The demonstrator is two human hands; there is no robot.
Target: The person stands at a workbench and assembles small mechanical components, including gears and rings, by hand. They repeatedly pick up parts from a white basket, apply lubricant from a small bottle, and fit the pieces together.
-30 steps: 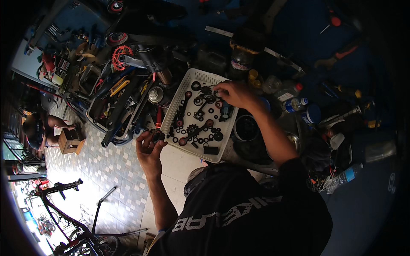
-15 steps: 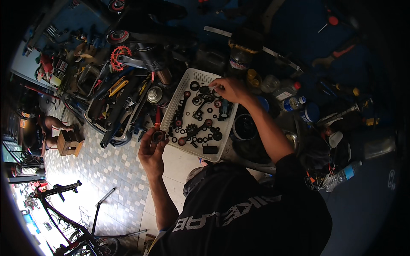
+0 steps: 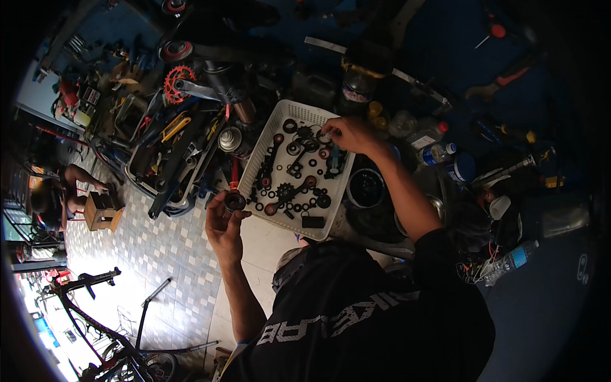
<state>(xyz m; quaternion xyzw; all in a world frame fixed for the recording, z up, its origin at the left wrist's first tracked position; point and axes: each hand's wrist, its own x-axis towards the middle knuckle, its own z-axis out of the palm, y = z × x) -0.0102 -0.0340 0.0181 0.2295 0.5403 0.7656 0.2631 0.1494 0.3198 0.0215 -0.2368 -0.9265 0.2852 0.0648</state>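
Pinched between the thumb and fingers of my left hand (image 3: 224,228) is a dark round ring-shaped part (image 3: 235,202), held up just beside the tray's near left corner. My right hand (image 3: 349,135) reaches over the far right corner of a white perforated plastic tray (image 3: 299,112), fingertips drawn together low among the parts; what they grip, if anything, is too small to make out. Inside the tray lie several dark rings, a small toothed cog (image 3: 284,191), arm-shaped metal parts, a thick black ring (image 3: 290,126) and a black rectangular piece (image 3: 312,221).
Left of the tray stand a spray can (image 3: 230,140) and a bin of tools (image 3: 172,169), with a red chainring (image 3: 179,84) beyond. A dark tub (image 3: 366,188) and bottles (image 3: 438,153) crowd the right. A person sits far left near a wooden stool (image 3: 102,211).
My right hand has shifted slightly right and nearer over the tray's corner. My left hand has tilted the round part so its ring face shows more.
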